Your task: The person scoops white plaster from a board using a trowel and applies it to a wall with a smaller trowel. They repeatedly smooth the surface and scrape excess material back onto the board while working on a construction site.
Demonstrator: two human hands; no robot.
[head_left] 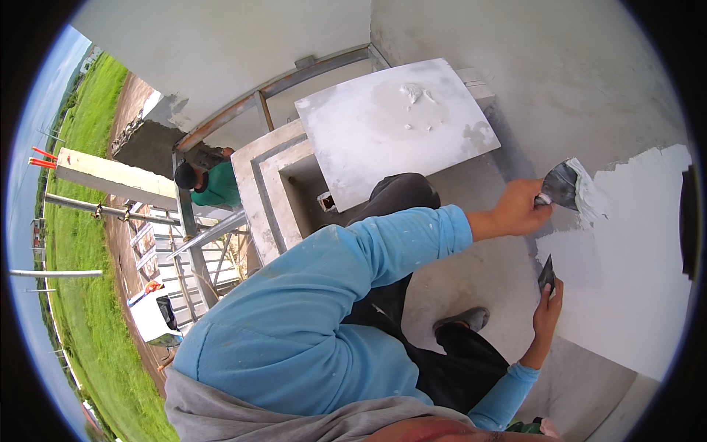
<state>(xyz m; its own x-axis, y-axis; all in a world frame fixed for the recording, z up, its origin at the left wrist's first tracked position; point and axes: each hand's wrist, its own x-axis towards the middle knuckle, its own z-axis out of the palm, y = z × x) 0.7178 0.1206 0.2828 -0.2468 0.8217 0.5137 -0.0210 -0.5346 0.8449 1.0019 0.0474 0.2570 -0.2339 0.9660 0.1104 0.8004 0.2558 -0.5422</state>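
My left arm, in a light blue sleeve, reaches across to the right. My left hand [519,208] is closed on a wide putty knife [561,186], whose dark blade is loaded with white putty [589,197] and held at the wall. Below it, my right hand [547,308] grips a second, dark putty knife [546,274] with its tip pointing up. A smooth white coat [633,258] covers part of the grey wall [582,96] beside both tools. A white board [346,140] carries a lump of putty [414,93] and smaller dabs.
The board rests over a concrete ledge with a recess [298,173]. My bent leg [405,193] is close under it, and a sandalled foot [471,318] stands on the floor. At left, a person in green [219,186] works by metal framing; a white vehicle [153,315] stands outside below.
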